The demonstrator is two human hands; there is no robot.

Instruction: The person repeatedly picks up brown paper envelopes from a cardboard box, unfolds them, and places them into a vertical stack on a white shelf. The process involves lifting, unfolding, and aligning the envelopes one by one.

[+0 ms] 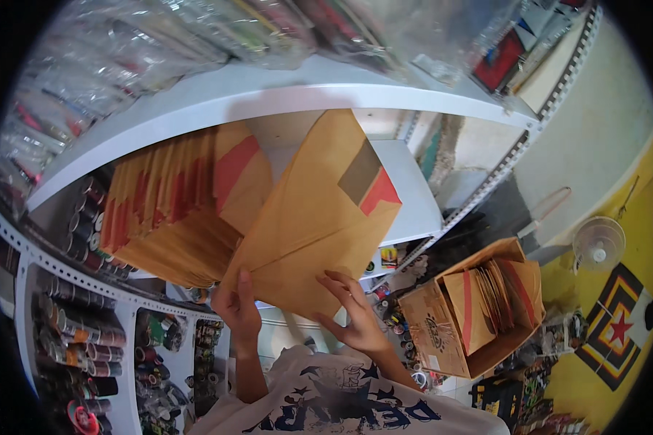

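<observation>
A large brown paper envelope (305, 210) with a red corner patch and a grey-brown block is held up at a slant before me. My left hand (239, 308) grips its lower left corner, thumb on the near face. Around the lower right corner, my right hand (352, 308) has its fingers curled on the paper and its thumb at the bottom edge. Behind and to the left, a thick row of similar brown envelopes (167, 196) with red bands stands on a shelf. One red-banded envelope (243, 174) leans at that row's right end.
Overhead runs a white shelf (290, 94) loaded with plastic-wrapped packets (196, 36). A cardboard box (432, 326) holding more envelopes stands at the right. Spools and small goods fill the lower left racks (87, 333). A slotted metal post (486, 174) rises on the right, beyond it a fan (598, 246).
</observation>
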